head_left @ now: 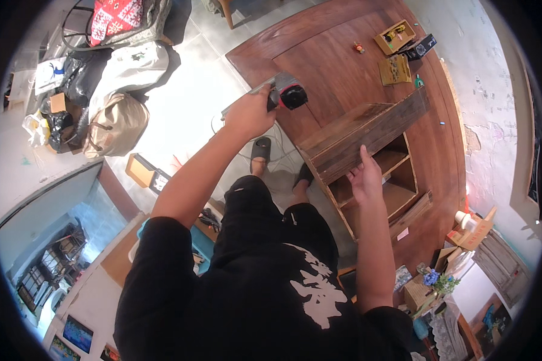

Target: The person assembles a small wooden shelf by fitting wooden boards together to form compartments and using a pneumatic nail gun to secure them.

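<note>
My left hand (253, 112) is closed around a grey and black power tool (291, 95) with red trim, held out beyond the left edge of the brown wooden table. Its exact kind is hard to make out. On the table lies an open-fronted wooden cabinet (413, 179) with compartments. A dark wooden board (372, 137) runs slantwise along its upper side. My right hand (365, 178) grips the board's near edge, one finger up on its face and the others curled below, partly hidden.
Small open boxes (396, 37) and a toy figure (359, 47) are at the table's far end. Bags (117, 125) lie on the floor at left, near a chair with a red cushion (115, 19). Blue flowers (431, 277) and cardboard boxes crowd the right. A cable trails across the floor by my feet.
</note>
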{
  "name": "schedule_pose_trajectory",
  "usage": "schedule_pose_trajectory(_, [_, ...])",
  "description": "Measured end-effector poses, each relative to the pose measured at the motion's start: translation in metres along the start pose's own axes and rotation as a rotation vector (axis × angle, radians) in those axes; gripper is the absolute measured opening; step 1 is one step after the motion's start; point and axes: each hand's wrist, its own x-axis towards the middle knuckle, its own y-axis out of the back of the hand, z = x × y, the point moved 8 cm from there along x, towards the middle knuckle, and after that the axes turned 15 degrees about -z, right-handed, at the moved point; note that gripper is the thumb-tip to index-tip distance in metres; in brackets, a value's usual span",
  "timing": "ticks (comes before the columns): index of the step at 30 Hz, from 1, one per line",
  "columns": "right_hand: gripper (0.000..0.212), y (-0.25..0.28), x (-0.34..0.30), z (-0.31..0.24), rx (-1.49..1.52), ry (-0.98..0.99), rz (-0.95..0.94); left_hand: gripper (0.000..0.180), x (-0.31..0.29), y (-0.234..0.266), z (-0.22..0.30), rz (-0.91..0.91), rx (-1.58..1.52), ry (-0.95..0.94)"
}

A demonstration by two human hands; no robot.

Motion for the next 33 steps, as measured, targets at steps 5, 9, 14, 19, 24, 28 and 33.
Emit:
schedule_pose_trajectory(5, [0.044,-0.002,0.001,0.006,0.001,0.072,0.082,0.065,0.005,-0.008,-0.015,-0.042,-0.030,-0.052])
schedule_pose_trajectory(9, [0.052,0.049,-0.023,0.004,-0.485,0.201,0.391,0.064,0.001,-0.006,-0.020,-0.092,-0.089,-0.070])
schedule_pose_trajectory(14, [0.066,0.073,-0.090,0.018,-1.076,0.087,0.743,0.063,-0.007,0.000,-0.035,-0.114,-0.127,-0.097])
schedule_pose_trajectory(19, [0.033,0.087,-0.040,0.057,-0.823,0.163,0.481,0.059,-0.013,-0.004,-0.047,-0.069,-0.160,-0.104])
schedule_pose_trajectory(24, [0.011,0.059,-0.080,0.010,-0.614,0.139,0.392,0.051,-0.032,-0.005,-0.078,-0.044,-0.145,-0.044])
schedule_pose_trajectory(28, [0.013,0.049,-0.130,-0.041,-0.555,0.052,0.376,0.037,-0.041,-0.004,-0.097,0.035,-0.215,-0.090])
schedule_pose_trajectory(33, [0.015,0.055,-0.166,-0.058,-0.364,0.003,0.180,0.028,-0.065,0.013,-0.084,0.097,-0.211,-0.143])
